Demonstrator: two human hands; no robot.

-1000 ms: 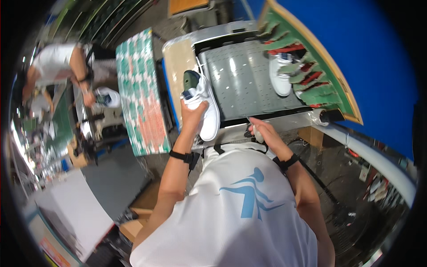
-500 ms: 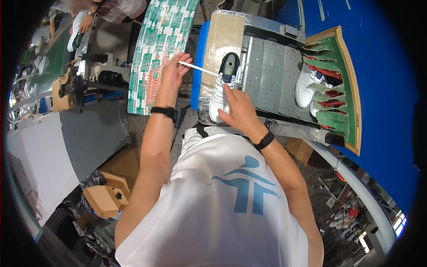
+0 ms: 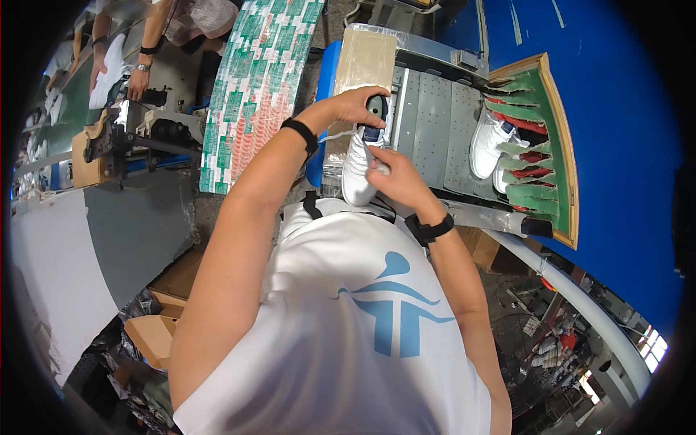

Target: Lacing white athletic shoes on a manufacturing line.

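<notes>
A white sneaker (image 3: 357, 163) with a dark tongue is held up in front of my chest, above the near edge of a grey perforated work surface (image 3: 435, 130). My left hand (image 3: 359, 104) grips its upper end around the tongue and collar. My right hand (image 3: 395, 177) holds its side lower down, fingers pinching near the laces. A thin white lace runs leftward from the shoe toward my left wrist. Both wrists wear black bands.
Another white sneaker (image 3: 487, 141) lies at the right of the grey surface beside a green and red slotted rack (image 3: 540, 138). A green-patterned panel (image 3: 250, 87) stands at left. Another person's hands (image 3: 134, 83) work at a bench far left. Cardboard boxes (image 3: 156, 330) sit below.
The camera view has shifted. My left hand, earlier pulling a lace out to the left, has come back onto the shoe's upper end. My right hand stays on the sneaker.
</notes>
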